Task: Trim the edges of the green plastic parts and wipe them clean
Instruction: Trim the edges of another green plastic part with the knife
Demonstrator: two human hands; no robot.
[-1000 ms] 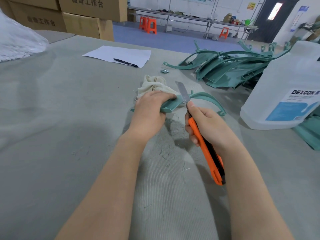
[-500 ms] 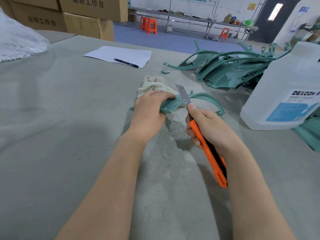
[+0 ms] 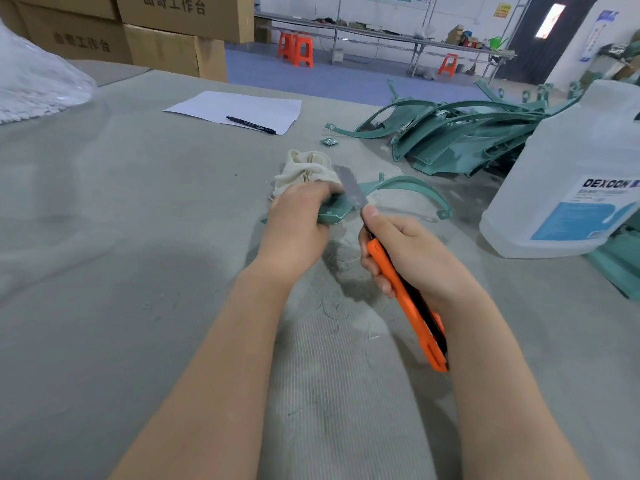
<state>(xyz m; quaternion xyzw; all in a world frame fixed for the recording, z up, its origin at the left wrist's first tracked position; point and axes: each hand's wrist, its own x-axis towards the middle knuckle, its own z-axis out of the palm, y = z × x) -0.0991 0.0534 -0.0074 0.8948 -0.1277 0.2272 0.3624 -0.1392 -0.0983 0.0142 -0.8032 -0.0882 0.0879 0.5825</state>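
A curved green plastic part [image 3: 412, 186] lies on the grey felt table just beyond my hands. My left hand [image 3: 298, 223] grips its near left end and presses it down. My right hand [image 3: 412, 258] is closed around an orange utility knife [image 3: 408, 303]; the extended steel blade [image 3: 351, 187] rests against the part's edge beside my left fingers. A crumpled cream cloth [image 3: 304, 169] sits right behind my left hand, partly under it. Thin plastic shavings lie on the felt below the part.
A pile of green plastic parts [image 3: 460, 136] lies at the back right. A large translucent DEXCON jug [image 3: 571, 188] stands at the right, with more green parts [image 3: 620, 261] behind it. Paper [image 3: 235, 110] with a black pen [image 3: 251, 125], cardboard boxes [image 3: 173, 36], a plastic bag [image 3: 34, 84].
My right hand and the knife have slid slightly along the part's edge; the blade now sits closer to my left fingers. My left hand keeps its grip on the part.
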